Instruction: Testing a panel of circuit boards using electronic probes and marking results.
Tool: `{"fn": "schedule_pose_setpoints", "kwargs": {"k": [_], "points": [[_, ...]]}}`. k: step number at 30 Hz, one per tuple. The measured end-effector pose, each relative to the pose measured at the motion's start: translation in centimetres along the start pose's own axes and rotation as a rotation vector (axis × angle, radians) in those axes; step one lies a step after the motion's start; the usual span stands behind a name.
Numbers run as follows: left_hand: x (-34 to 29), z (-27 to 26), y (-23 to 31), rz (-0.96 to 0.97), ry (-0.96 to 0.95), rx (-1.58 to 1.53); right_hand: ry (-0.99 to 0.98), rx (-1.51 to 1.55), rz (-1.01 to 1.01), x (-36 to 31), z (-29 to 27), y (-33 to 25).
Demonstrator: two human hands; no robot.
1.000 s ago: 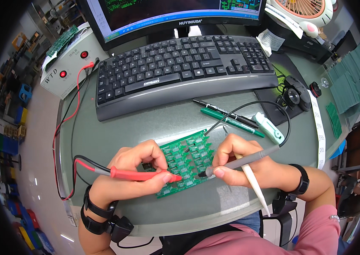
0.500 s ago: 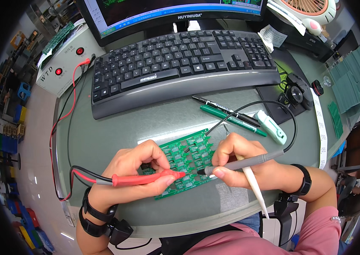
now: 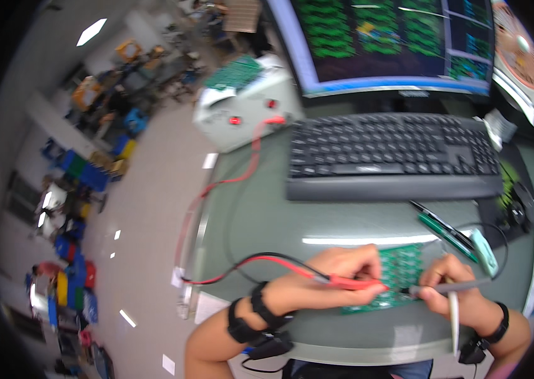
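Note:
My left hand (image 3: 330, 268) is closed on a red test probe (image 3: 350, 283), its tip pointing right over a green circuit board panel (image 3: 401, 265). From the other side, my right hand (image 3: 451, 273) grips a grey test probe (image 3: 459, 287) with a dark tip. A white tapered stick-like tool (image 3: 454, 325) also sits in that hand, slanting down toward the table edge. Both probe tips are at the lower part of the panel, close together; blur hides whether they touch it. My left hand covers the panel's left side.
Beyond the panel lie a black keyboard (image 3: 393, 158) and a monitor (image 3: 399, 50). A white box with red terminals (image 3: 245, 117) stands back left, the red lead (image 3: 255, 155) running from it. Pens (image 3: 447, 237) and a mint-coloured marker (image 3: 484, 252) lie near my right hand.
The view has swung left and up, so the table and hands appear further right and lower, and more floor shows. Both hands keep hold of their probes over the panel.

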State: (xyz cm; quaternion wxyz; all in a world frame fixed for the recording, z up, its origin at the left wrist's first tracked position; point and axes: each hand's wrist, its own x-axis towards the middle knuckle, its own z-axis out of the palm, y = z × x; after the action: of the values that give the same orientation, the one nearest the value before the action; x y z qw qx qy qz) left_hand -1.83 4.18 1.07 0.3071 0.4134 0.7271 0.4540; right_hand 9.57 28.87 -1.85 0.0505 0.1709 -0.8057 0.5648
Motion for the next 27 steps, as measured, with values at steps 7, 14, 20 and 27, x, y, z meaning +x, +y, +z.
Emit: {"fn": "schedule_pose_setpoints", "kwargs": {"k": [7,14,20,27], "points": [[-0.4,0.5,0.8,0.026,0.047,-0.032,0.01,0.035,0.042,-0.2,0.0,-0.5],[-0.4,0.3,-0.1,0.03,0.046,-0.013,-0.007,-0.02,0.017,0.2,0.2,-0.6],[-0.3,-0.5,0.5,0.081,0.049,0.022,-0.049,0.051,0.039,1.5,0.2,-1.3],[0.2,0.5,0.5,-0.011,0.109,0.02,-0.092,-0.015,0.056,0.9,-0.5,-1.2]]}}
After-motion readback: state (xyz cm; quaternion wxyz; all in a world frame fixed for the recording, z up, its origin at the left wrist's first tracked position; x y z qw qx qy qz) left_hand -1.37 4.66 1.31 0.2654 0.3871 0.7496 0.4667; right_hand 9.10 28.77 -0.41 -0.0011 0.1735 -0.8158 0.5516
